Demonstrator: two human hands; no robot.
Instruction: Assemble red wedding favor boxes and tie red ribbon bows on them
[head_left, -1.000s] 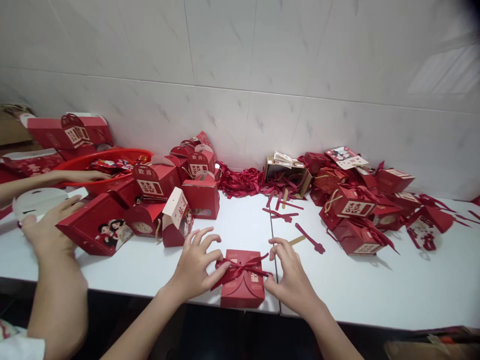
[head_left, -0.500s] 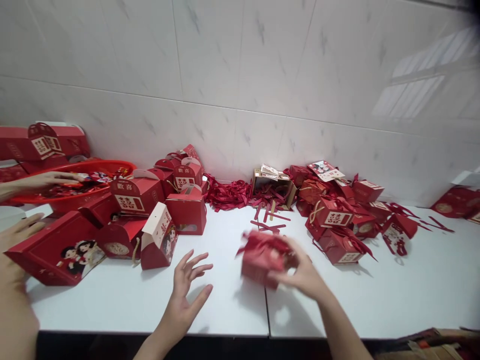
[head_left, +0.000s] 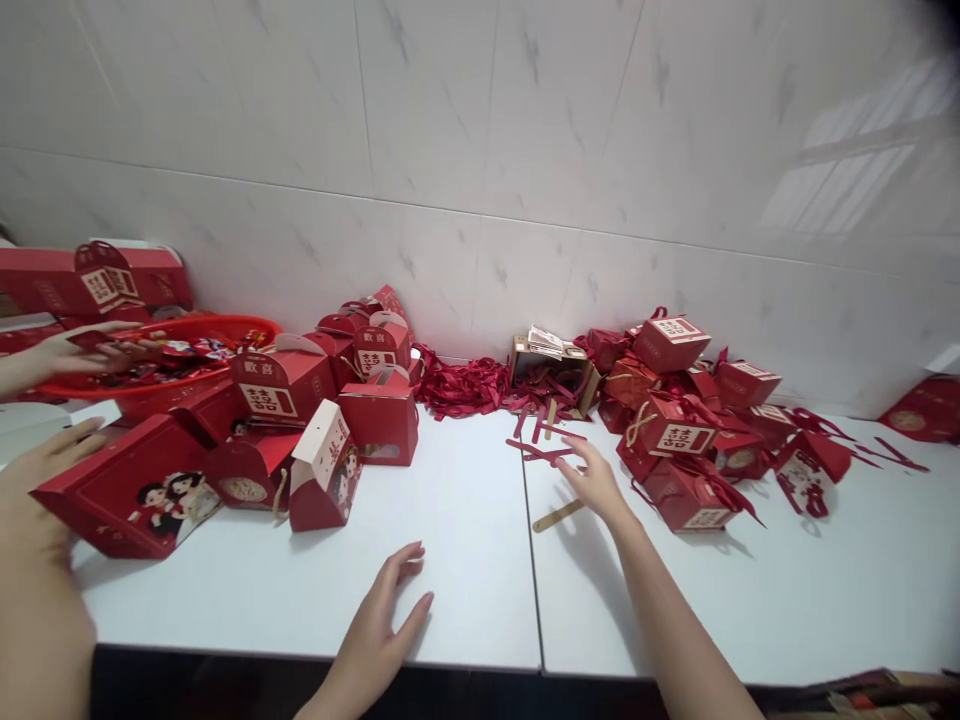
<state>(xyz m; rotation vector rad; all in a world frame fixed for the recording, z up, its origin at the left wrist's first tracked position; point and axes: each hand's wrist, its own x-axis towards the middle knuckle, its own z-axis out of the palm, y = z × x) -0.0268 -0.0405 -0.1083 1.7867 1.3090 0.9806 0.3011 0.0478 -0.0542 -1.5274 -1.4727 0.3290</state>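
My left hand [head_left: 386, 620] hovers over the white table's front edge with fingers curved and thumb apart, holding nothing. My right hand [head_left: 598, 483] reaches forward to the loose red strips [head_left: 536, 452], its fingertips at their right end with thumb and finger apart. Beside its wrist lies a tan strip [head_left: 556, 515]. Behind the strips, an open cardboard box [head_left: 587, 385] holds more red strips, with white cards [head_left: 546, 342] on top. A red gift box [head_left: 670, 343] sits atop the pile of ribbon-tied boxes [head_left: 679, 437] to the right.
A co-worker's hand [head_left: 112, 350] is in a red basin [head_left: 259, 325] of wrapped sweets; their other hand [head_left: 56, 465] is beside a large red box [head_left: 142, 485]. Several red boxes [head_left: 281, 390] stand left. Red ribbons [head_left: 465, 385] lie heaped by the tiled wall [head_left: 420, 240].
My right hand has let go of the red gift box, now on the right pile, and moved to the strips. My left hand has lowered slightly and curled its fingers.
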